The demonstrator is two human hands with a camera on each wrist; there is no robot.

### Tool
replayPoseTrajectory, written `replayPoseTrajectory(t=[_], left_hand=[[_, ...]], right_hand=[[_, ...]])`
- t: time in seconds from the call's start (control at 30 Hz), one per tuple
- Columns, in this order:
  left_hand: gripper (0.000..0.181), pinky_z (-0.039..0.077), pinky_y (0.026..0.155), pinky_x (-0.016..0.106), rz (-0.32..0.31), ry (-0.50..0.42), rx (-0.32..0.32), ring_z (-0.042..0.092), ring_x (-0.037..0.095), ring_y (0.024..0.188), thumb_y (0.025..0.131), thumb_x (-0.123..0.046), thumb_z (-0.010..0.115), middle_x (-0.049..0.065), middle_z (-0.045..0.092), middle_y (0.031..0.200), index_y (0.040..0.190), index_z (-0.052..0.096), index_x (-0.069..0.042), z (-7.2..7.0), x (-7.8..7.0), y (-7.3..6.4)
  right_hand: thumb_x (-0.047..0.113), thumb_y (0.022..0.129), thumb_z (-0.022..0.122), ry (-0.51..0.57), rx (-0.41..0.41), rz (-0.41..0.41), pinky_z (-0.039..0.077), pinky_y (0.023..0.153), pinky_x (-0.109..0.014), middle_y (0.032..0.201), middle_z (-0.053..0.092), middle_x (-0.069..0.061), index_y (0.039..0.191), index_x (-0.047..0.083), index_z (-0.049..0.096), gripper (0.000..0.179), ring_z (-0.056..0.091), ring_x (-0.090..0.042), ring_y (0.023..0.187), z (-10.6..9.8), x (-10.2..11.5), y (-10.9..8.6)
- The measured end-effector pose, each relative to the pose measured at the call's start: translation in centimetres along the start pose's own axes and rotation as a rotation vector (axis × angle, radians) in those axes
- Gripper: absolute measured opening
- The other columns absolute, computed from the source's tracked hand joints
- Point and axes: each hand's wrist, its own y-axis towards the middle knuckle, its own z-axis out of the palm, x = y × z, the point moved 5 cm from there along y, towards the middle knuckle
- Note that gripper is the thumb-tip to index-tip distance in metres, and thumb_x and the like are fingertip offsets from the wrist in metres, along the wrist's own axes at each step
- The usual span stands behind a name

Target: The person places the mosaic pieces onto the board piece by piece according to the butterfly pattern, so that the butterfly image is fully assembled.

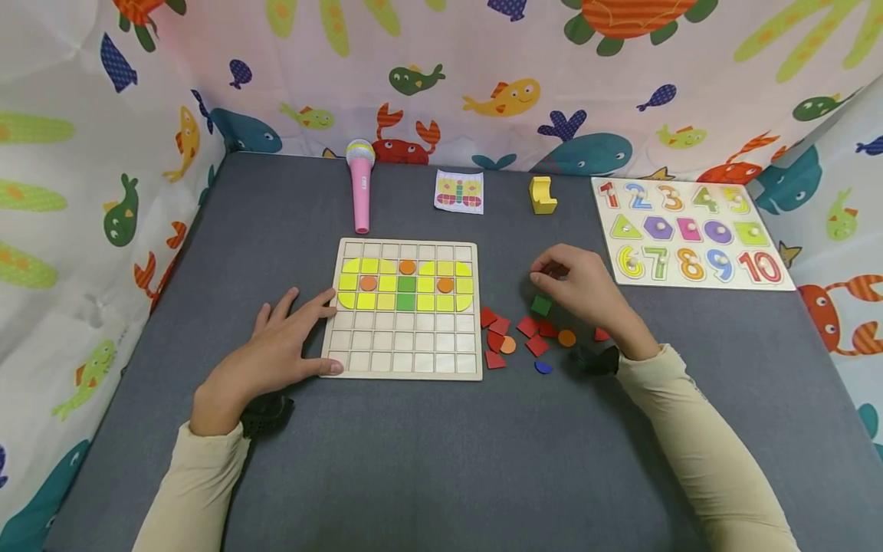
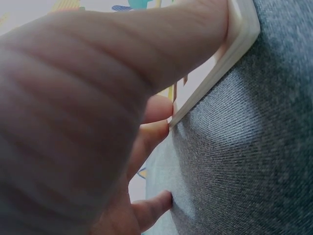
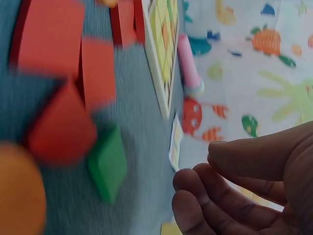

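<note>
A wooden grid board [image 1: 400, 379] lies in the middle of the table, holding yellow tiles [image 1: 444, 300], orange round tiles [image 1: 369, 284] and green tiles [image 1: 406, 300]. My left hand [image 1: 265, 356] rests at its left side, thumb on the lower left corner and fingertips by the edge; the fingers are spread. To the right of the board, my right hand [image 1: 586, 284] hovers just above a loose green block [image 1: 541, 306]. Its fingers are loosely bent, and nothing shows between thumb and fingertips in the right wrist view. Below it lie several red pieces [image 1: 537, 346], orange discs [image 1: 566, 338] and a blue piece [image 1: 543, 368].
Behind the board are a pink toy microphone [image 1: 361, 192], a small pattern card [image 1: 458, 208] and a yellow block [image 1: 543, 196] with a curved notch. A number and shape puzzle board [image 1: 697, 234] lies at the back right. Printed cloth [image 1: 469, 54] surrounds the table.
</note>
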Motion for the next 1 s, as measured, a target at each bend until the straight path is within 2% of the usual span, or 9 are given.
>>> replayPoseTrajectory(t=[0.1,0.2,0.33,0.53,0.73,1.0], left_hand=[[0.104,-0.005,0.118,0.08,0.001,-0.002,-0.002,0.001,0.058,0.157,0.085,-0.039,0.093,0.022,0.032,0.171,0.166,0.035,-0.009,0.0,0.1,0.0],[0.104,-0.005,0.118,0.08,0.001,-0.004,-0.003,0.001,0.057,0.157,0.085,-0.038,0.093,0.022,0.031,0.171,0.166,0.035,-0.009,0.1,0.1,-0.1],[0.103,-0.005,0.118,0.08,0.001,-0.007,-0.003,0.001,0.057,0.158,0.085,-0.038,0.093,0.022,0.03,0.172,0.166,0.036,-0.009,0.1,0.1,-0.1],[0.101,-0.005,0.118,0.079,0.003,-0.011,-0.007,0.002,0.058,0.157,0.085,-0.037,0.094,0.021,0.028,0.173,0.165,0.038,-0.009,0.1,0.1,-0.1],[0.099,-0.006,0.118,0.079,0.009,-0.017,-0.011,0.001,0.057,0.158,0.085,-0.037,0.094,0.018,0.026,0.174,0.164,0.04,-0.009,0.0,0.1,0.0],[0.101,-0.007,0.118,0.079,0.005,-0.019,-0.012,0.001,0.057,0.158,0.085,-0.036,0.094,0.019,0.027,0.174,0.165,0.039,-0.009,-0.1,0.2,-0.1]], right_hand=[[0.005,0.1,0.074,-0.017,-0.028,0.044,0.049,0.08,-0.025,0.102,0.073,-0.011,0.109,0.0,0.077,0.01,0.063,-0.022,0.09,-1.3,-1.2,0.0],[0.004,0.1,0.073,-0.029,-0.06,0.095,0.046,0.08,-0.024,0.106,0.073,-0.015,0.113,-0.003,0.076,0.014,0.062,-0.025,0.093,-2.4,-2.3,0.0],[0.004,0.1,0.072,-0.051,-0.085,0.159,0.047,0.082,-0.033,0.108,0.073,-0.018,0.115,-0.004,0.075,0.017,0.063,-0.031,0.096,-3.5,-3.5,0.0],[0.006,0.101,0.071,-0.079,-0.064,0.232,0.049,0.088,-0.049,0.114,0.069,-0.023,0.122,-0.005,0.072,0.023,0.063,-0.037,0.103,-4.0,-5.2,0.1],[0.004,0.1,0.073,-0.13,-0.049,0.219,0.046,0.082,-0.049,0.108,0.067,-0.026,0.121,-0.009,0.072,0.025,0.059,-0.037,0.096,-4.0,-6.0,0.1],[0.004,0.097,0.075,-0.194,0.047,0.159,0.045,0.079,-0.049,0.107,0.065,-0.027,0.118,-0.011,0.074,0.025,0.057,-0.037,0.094,-2.7,-5.9,0.5]])
